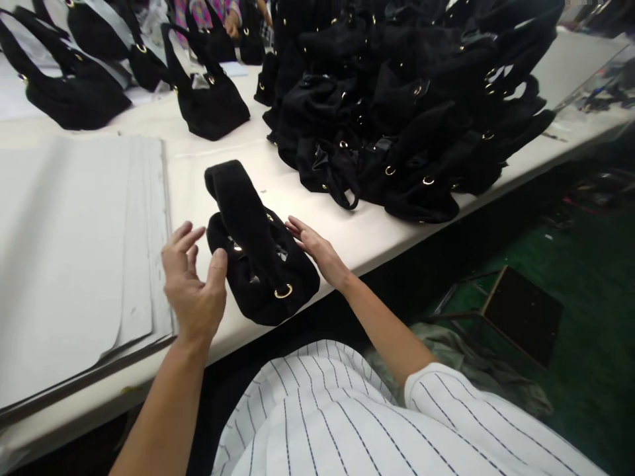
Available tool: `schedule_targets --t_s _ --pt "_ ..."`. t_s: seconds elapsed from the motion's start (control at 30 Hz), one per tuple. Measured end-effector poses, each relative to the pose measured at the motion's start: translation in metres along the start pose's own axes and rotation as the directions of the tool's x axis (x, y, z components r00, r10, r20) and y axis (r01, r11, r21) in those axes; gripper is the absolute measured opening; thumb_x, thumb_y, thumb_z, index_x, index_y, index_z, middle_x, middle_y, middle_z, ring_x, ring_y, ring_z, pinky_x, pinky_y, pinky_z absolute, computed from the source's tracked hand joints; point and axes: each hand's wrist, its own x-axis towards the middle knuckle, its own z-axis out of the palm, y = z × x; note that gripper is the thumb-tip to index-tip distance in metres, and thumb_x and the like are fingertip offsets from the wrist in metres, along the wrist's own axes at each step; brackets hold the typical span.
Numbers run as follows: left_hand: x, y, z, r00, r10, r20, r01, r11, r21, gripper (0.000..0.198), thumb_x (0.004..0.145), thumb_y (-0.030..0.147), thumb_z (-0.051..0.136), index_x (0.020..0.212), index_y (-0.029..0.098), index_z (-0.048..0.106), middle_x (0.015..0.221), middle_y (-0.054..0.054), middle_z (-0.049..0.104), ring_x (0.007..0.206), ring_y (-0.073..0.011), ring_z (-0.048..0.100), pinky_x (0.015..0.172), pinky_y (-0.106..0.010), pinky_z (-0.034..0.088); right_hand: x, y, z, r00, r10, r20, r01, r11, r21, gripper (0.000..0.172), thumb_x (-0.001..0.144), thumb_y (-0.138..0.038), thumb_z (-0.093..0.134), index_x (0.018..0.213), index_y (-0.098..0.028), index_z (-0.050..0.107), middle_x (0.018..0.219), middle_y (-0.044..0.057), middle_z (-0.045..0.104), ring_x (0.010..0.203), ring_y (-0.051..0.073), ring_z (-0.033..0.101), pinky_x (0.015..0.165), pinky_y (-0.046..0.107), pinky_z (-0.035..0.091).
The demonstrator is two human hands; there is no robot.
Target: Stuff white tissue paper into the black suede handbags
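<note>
A black handbag (297,281) with gold rings stands upright on the pale table in front of me, its wide handle arched above it. My left hand (193,281) is beside the bag's left side, fingers apart and curved, the thumb at or very near the fabric. On the other side, my right hand (317,248) lies along the bag with its fingers stretched out; its fingertips are close to the fabric, and I cannot tell whether they press on it. Neither hand grips the bag.
A big heap of black bags (397,119) covers the table's back right. Stacked white sheets (64,251) lie at left. More black handbags (211,106) stand farther back, near another person's hand (231,25). A stool (523,314) stands on the green floor, right of the table edge.
</note>
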Motion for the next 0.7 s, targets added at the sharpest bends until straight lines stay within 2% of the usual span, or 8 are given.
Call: schedule_targets --t_s 0.07,0.13,0.27,0.4,0.47,0.53,0.63,0.7 --pt "0.003 0.012 -0.018 0.954 0.268 0.133 -0.282 0.954 0.099 0.017 0.088 0.024 0.063 0.104 0.021 0.068 0.114 -0.007 0.067 0.119 -0.0233 0.058 0.107 -0.046 0.043 -0.025 -0.013 0.003 0.994 -0.1 0.039 0.101 0.994 -0.032 0.057 0.095 -0.055 0.049 0.147 -0.031 0.042 0.153 -0.001 0.042 0.144 0.023 0.035 0.121 0.042 0.028" --pt "0.005 0.021 -0.032 0.837 0.392 0.382 -0.474 0.868 0.148 0.017 0.086 0.031 0.067 0.099 0.021 0.068 0.1 -0.007 0.07 0.107 -0.0259 0.062 0.1 -0.049 0.045 -0.045 -0.019 0.007 0.98 -0.177 0.095 0.191 0.969 -0.16 0.072 0.086 -0.054 0.066 0.149 -0.033 0.039 0.158 0.0 0.033 0.147 0.025 0.028 0.123 0.043 0.024" --pt "0.009 0.027 -0.036 0.648 0.356 0.673 -0.649 0.72 0.245 0.051 0.075 0.051 0.074 0.113 0.017 0.064 0.113 -0.014 0.067 0.114 -0.0382 0.054 0.094 -0.056 0.043 -0.056 -0.009 0.017 0.947 -0.258 0.191 0.316 0.853 -0.415 0.112 0.069 -0.045 0.085 0.156 -0.034 0.015 0.163 0.003 0.017 0.151 0.028 0.015 0.124 0.048 0.017" --pt "0.028 0.024 -0.018 0.498 0.287 0.818 -0.732 0.645 0.22 0.027 0.076 0.041 0.072 0.093 0.021 0.07 0.093 -0.009 0.073 0.107 -0.0382 0.054 0.088 -0.057 0.042 -0.035 0.007 0.012 0.911 -0.316 0.264 0.402 0.82 -0.407 0.113 0.072 -0.04 0.083 0.157 -0.032 0.009 0.162 0.008 0.018 0.15 0.028 0.016 0.123 0.048 0.02" --pt "0.041 0.022 -0.007 0.421 0.259 0.869 -0.711 0.689 0.139 0.016 0.082 0.033 0.064 0.09 0.023 0.074 0.095 -0.006 0.074 0.109 -0.0338 0.056 0.094 -0.055 0.041 -0.022 0.011 0.004 0.888 -0.351 0.296 0.446 0.814 -0.372 0.109 0.074 -0.035 0.082 0.157 -0.028 0.011 0.161 0.01 0.02 0.15 0.027 0.018 0.123 0.046 0.02" --pt "0.051 0.018 0.001 0.369 0.197 0.908 -0.611 0.787 0.078 0.021 0.086 0.029 0.057 0.092 0.023 0.076 0.101 -0.006 0.074 0.111 -0.0297 0.058 0.1 -0.05 0.042 -0.01 0.012 -0.004 0.873 -0.357 0.333 0.465 0.816 -0.344 0.107 0.075 -0.032 0.081 0.157 -0.025 0.012 0.161 0.011 0.02 0.15 0.026 0.018 0.123 0.045 0.017" --pt "0.058 0.012 0.006 0.335 0.022 0.942 -0.214 0.975 0.053 0.031 0.087 0.038 0.058 0.105 0.019 0.074 0.101 -0.007 0.074 0.101 -0.0265 0.064 0.093 -0.042 0.051 0.002 0.006 -0.013 0.872 -0.271 0.407 0.415 0.851 -0.322 0.11 0.071 -0.029 0.082 0.157 -0.026 0.013 0.163 0.009 0.016 0.151 0.026 0.013 0.123 0.042 0.016" --pt "0.058 0.009 0.004 0.273 -0.079 0.959 0.046 0.997 0.068 0.039 0.083 0.046 0.063 0.11 0.018 0.072 0.099 -0.007 0.075 0.094 -0.0263 0.067 0.085 -0.039 0.055 0.008 -0.002 -0.015 0.879 -0.209 0.429 0.356 0.886 -0.298 0.113 0.064 -0.028 0.086 0.155 -0.028 0.021 0.163 0.006 0.019 0.15 0.027 0.016 0.122 0.039 0.021"
